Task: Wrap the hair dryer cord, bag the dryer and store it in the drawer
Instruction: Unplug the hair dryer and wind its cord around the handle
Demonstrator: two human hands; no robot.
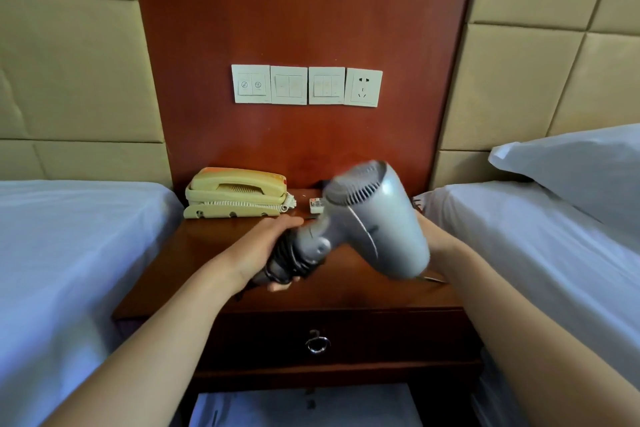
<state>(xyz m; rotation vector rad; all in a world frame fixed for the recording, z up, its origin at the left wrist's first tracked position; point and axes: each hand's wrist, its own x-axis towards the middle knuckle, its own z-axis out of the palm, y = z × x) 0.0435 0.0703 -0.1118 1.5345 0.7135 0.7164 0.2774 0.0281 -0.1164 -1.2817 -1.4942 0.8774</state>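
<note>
Gripping dryer [381, 225] handle, cord [294, 262] wrapped — left hand [261, 246]; right hand [434, 234] behind dryer — grip unclear.

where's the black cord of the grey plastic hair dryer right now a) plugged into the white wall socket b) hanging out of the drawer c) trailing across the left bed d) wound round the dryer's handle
d: the black cord sits coiled round the handle of the grey plastic hair dryer, where the left hand grips it, and the white wall socket has nothing plugged in.
</note>
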